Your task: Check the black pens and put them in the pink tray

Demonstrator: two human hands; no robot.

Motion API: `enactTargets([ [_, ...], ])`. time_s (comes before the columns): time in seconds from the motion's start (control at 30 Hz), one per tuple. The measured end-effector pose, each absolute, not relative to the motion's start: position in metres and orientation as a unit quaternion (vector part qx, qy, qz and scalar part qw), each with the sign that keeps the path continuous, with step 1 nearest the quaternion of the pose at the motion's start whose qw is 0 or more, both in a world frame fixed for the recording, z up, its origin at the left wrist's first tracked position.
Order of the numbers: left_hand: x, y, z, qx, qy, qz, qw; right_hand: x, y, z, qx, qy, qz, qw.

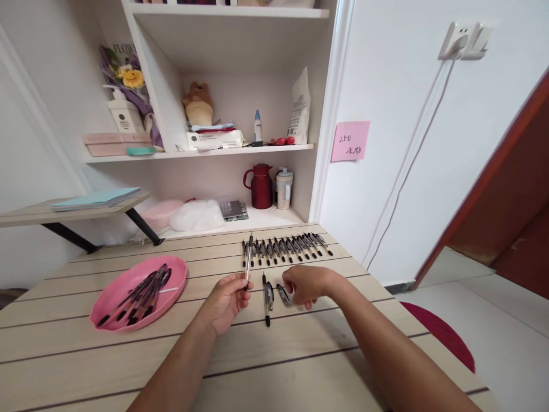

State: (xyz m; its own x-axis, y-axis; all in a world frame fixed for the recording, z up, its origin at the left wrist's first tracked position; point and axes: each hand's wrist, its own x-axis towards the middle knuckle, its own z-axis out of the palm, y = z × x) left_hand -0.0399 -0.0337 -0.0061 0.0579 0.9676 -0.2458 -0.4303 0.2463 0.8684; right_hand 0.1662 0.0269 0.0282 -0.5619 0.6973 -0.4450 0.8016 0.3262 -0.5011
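Note:
My left hand (229, 300) is closed in a pinch round the lower end of a pen (249, 257), which points up and away from me. To its right, my right hand (306, 284) is low over the table with its fingers curled downward; its fingertips are partly hidden, so what they grip, if anything, does not show. Beside those fingers lies a dark pen cap (283, 295). Between my hands another pen (265, 300) lies lengthwise, with a dark cap (270, 296) alongside it. Farther back is a row of several black-and-clear pens (294, 249).
At left, a pink scalloped plate (180, 286) holds several pens (143, 294). A small raised stand (86, 213) bears a light-blue notebook (100, 198). Behind the table, shelves (206, 155) hold a red jug (261, 186) and a cup (283, 189). The wall is on the right.

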Motion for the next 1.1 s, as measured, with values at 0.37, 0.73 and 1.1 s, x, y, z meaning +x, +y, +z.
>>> enactTargets([
  [0.37,-0.019,-0.043,-0.01,0.424,0.518,0.421,0.612,0.169,0.073,0.004,0.383,0.556,-0.569,-0.469],
  [0.73,-0.015,-0.045,-0.009,0.426,0.543,0.419,0.59,0.167,0.064,0.012,0.316,0.532,-0.612,-0.492],
  [1.1,-0.015,-0.043,-0.013,0.424,0.56,0.43,0.567,0.162,0.061,0.011,0.325,0.54,-0.613,-0.476],
])
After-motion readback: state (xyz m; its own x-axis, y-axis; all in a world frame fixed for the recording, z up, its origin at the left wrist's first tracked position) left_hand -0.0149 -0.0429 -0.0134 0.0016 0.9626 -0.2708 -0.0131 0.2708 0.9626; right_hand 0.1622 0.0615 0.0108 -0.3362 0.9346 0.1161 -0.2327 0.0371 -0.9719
